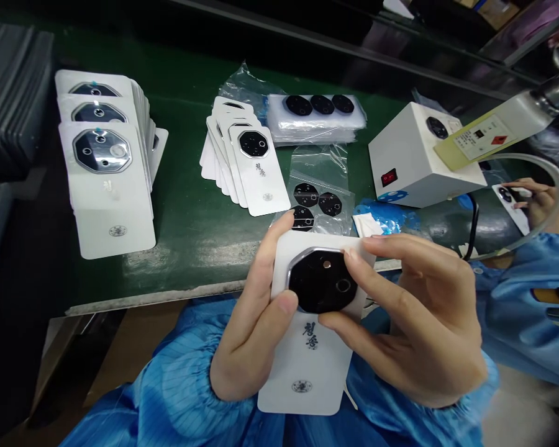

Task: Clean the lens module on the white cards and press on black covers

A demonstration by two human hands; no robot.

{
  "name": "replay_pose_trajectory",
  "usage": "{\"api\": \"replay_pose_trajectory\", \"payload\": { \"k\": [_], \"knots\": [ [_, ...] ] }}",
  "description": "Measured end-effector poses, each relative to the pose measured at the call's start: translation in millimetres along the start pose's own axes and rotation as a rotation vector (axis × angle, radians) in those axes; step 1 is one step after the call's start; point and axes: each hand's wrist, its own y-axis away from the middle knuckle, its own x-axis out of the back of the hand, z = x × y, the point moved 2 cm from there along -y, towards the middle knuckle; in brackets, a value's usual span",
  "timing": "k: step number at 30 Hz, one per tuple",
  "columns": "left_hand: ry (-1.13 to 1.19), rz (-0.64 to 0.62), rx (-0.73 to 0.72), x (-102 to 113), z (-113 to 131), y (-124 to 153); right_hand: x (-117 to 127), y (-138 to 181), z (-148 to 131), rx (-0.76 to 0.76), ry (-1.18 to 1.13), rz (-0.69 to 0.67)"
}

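My left hand grips a white phone back cover by its left edge, thumb resting beside the camera ring. My right hand pinches a black octagonal lens plate sitting in the cover's camera opening, index finger at its top right, thumb at its lower edge. Both hands hover over my lap, just in front of the green bench edge.
A stack of finished white covers lies at left, a fanned stack of covers at centre. Bags of black lens plates and a tray of them lie behind. A white box with a red switch stands right. Another person's hand works far right.
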Motion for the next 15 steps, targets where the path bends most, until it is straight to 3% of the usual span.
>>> {"api": "replay_pose_trajectory", "payload": {
  "k": [4, 15],
  "knots": [
    [-0.001, 0.022, 0.040, -0.4, 0.6, 0.2, -0.4, -0.2, -1.6, -0.026, -0.007, -0.003],
    [-0.082, 0.053, -0.016, 1.6, 0.1, -0.3, 1.4, -3.0, -8.7, -0.081, -0.005, 0.000]
  ]
}}
